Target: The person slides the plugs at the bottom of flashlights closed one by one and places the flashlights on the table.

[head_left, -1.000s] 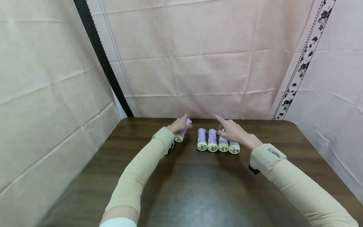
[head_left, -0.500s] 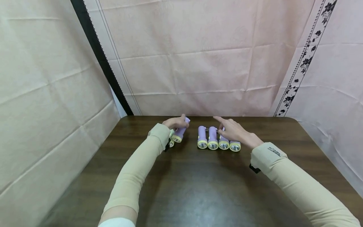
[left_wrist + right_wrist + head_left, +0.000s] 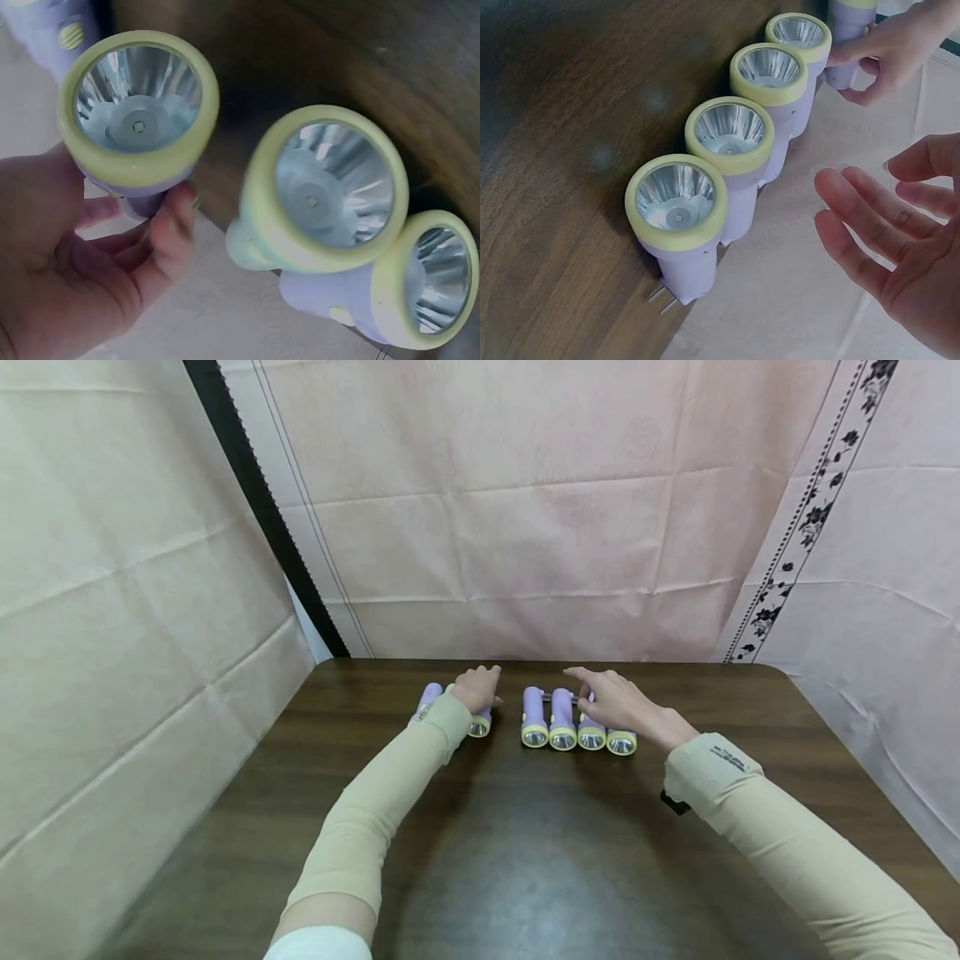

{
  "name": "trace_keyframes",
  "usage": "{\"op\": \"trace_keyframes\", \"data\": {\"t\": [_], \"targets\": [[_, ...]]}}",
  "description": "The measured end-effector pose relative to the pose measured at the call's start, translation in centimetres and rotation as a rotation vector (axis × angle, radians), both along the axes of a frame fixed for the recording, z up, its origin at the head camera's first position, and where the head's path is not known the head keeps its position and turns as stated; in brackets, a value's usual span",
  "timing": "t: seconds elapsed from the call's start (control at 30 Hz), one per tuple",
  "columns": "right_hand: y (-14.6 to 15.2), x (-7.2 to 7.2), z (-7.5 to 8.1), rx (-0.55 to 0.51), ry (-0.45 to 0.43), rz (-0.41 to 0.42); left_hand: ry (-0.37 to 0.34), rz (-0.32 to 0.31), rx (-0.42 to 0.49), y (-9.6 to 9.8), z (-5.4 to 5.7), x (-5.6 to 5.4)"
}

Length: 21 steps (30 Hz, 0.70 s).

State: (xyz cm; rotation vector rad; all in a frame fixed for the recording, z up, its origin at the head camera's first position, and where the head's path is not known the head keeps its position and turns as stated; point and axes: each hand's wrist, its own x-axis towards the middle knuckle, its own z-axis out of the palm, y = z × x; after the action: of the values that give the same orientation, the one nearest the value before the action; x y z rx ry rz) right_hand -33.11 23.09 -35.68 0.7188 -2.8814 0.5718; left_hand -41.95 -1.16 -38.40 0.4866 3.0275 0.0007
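Observation:
My left hand (image 3: 475,689) grips a purple flashlight with a pale yellow rim (image 3: 139,171), its thumb and fingers curled round the body. To its left lie a mint-green flashlight (image 3: 251,247) and a purple flashlight (image 3: 429,695), close together and partly covered by my wrist in the head view. My right hand (image 3: 618,703) hovers by a row of several purple flashlights (image 3: 533,717), fingers loosely spread, holding nothing in the right wrist view. It hides the upper parts of the row's right-hand flashlights in the head view.
The dark wooden table (image 3: 510,860) has its far edge just behind the flashlights. A pale cloth (image 3: 525,527) hangs behind it, with more cloth on both sides. Two metal prongs (image 3: 664,296) stick out from the nearest flashlight in the right wrist view.
My left hand shifted left with the flashlight, then came back right, the flashlight now mostly behind the hand. The purple flashlight left of my wrist has come into sight. My right hand stays nearly still.

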Motion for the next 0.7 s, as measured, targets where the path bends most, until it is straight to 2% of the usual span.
{"op": "trace_keyframes", "data": {"t": [0.1, 0.23, 0.5, 0.7], "targets": [[0.2, 0.0, -0.2, 0.002, 0.004, 0.005, 0.051, -0.017, -0.06, 0.1, -0.7, -0.4], [0.3, -0.2, -0.1, 0.012, 0.015, 0.021, 0.076, -0.015, -0.096, 0.1, -1.1, -0.7], [0.4, -0.4, 0.6, 0.011, 0.018, 0.016, 0.074, -0.011, -0.127, 0.1, -1.2, -1.0], [0.7, -0.3, 0.2, 0.003, -0.011, 0.015, 0.042, -0.01, -0.183, 0.2, -1.8, -1.1]]}}
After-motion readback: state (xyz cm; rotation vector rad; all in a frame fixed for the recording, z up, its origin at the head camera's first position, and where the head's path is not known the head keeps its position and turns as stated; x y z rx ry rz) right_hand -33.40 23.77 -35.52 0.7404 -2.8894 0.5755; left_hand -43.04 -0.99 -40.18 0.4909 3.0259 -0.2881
